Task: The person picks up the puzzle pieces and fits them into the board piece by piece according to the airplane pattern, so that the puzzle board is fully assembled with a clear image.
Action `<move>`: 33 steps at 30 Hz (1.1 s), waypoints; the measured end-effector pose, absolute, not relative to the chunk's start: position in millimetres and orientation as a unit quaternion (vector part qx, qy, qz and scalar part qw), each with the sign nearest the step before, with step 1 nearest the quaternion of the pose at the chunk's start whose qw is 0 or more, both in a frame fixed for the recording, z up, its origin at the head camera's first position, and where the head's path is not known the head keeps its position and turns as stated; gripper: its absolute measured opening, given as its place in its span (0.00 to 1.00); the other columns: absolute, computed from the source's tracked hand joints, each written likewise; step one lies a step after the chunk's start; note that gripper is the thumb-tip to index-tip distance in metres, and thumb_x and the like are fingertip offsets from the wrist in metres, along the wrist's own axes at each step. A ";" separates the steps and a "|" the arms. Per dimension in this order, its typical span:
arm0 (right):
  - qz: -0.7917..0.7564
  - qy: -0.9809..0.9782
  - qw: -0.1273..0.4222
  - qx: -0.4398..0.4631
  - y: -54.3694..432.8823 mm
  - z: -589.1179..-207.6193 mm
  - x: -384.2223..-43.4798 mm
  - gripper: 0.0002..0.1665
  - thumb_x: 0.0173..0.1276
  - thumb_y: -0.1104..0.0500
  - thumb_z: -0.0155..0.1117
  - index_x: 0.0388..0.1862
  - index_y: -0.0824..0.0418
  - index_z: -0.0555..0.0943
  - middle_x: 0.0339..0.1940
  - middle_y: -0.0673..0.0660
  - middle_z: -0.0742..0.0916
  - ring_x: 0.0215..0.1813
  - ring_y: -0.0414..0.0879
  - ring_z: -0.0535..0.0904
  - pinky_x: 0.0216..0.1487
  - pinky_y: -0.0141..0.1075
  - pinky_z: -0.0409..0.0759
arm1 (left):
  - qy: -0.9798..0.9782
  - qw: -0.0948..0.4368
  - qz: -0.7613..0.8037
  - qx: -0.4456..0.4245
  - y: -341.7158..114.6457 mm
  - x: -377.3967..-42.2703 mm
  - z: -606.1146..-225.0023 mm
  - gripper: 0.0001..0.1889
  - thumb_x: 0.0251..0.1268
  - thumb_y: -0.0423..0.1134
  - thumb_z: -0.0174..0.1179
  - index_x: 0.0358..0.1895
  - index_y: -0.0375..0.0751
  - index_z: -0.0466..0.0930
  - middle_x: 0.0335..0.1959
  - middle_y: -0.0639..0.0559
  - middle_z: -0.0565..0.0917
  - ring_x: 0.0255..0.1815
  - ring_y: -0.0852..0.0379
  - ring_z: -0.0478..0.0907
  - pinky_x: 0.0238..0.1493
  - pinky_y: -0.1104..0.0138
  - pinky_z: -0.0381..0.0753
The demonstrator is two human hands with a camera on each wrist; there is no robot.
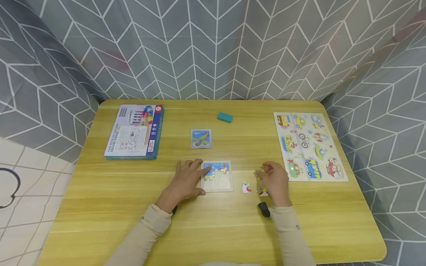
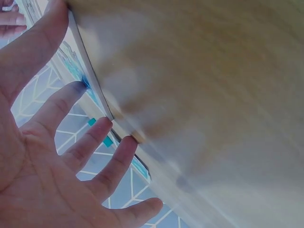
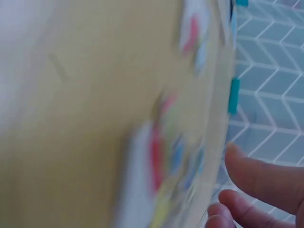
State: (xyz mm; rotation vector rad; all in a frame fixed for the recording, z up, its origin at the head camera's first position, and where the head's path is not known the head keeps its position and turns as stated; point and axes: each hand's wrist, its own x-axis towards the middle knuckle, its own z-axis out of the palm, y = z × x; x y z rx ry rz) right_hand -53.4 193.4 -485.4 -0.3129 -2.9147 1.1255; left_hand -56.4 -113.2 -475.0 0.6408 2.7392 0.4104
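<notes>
A square jigsaw tray point(image 1: 221, 182) lies flat at the middle of the table, with several pieces fitted along its top and left side. My left hand point(image 1: 187, 181) is spread at its left edge, the index fingertip on the blue pieces and the thumb by the lower left corner. Those fairly straight fingers point(image 2: 102, 178) also show in the left wrist view. Over to the right, my right hand point(image 1: 276, 183) hovers by loose jigsaw pieces point(image 1: 263, 192), partly covering them. Its bent thumb point(image 3: 259, 175) and fingers show nothing between them. Another loose piece point(image 1: 246, 187) lies between tray and right hand.
Beyond the tray lie a square airplane picture point(image 1: 201, 139) and a teal block point(image 1: 225, 117). A bead-set box point(image 1: 133, 131) sits at the back left, a vehicle picture board point(image 1: 309, 147) at the right. A patterned grey curtain point(image 1: 213, 51) hangs behind the table.
</notes>
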 end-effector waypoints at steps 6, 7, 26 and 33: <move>0.334 -0.934 -0.025 -0.122 211.1 -483.9 -47.8 0.25 0.61 0.58 0.76 0.52 0.73 0.80 0.43 0.68 0.83 0.42 0.60 0.78 0.43 0.52 0.77 | 0.953 0.151 0.151 0.215 -115.4 -55.6 -474.6 0.46 0.48 0.55 0.77 0.74 0.55 0.69 0.73 0.45 0.64 0.71 0.37 0.60 0.69 0.30 0.42; 0.332 -0.935 -0.026 -0.123 212.7 -483.6 -46.8 0.25 0.61 0.58 0.76 0.51 0.73 0.81 0.42 0.68 0.83 0.42 0.60 0.77 0.43 0.51 0.77 | 0.953 0.150 0.153 0.215 -115.6 -55.8 -474.5 0.46 0.48 0.55 0.77 0.74 0.55 0.69 0.73 0.45 0.64 0.71 0.37 0.60 0.69 0.30 0.42; 0.331 -0.938 -0.053 -0.093 201.2 -482.3 -44.6 0.18 0.58 0.61 0.77 0.42 0.72 0.84 0.41 0.67 0.83 0.44 0.61 0.78 0.45 0.52 0.76 | 0.952 0.151 0.155 0.218 -114.9 -56.7 -474.4 0.46 0.47 0.55 0.78 0.74 0.55 0.69 0.72 0.45 0.65 0.71 0.38 0.60 0.69 0.30 0.43; 0.327 -0.939 -0.059 -0.089 196.6 -480.7 -47.0 0.14 0.59 0.65 0.75 0.42 0.72 0.83 0.39 0.66 0.83 0.41 0.59 0.77 0.49 0.52 0.71 | 0.952 0.147 0.153 0.223 -114.0 -57.3 -474.3 0.46 0.47 0.55 0.78 0.73 0.55 0.70 0.71 0.44 0.66 0.70 0.37 0.61 0.69 0.29 0.45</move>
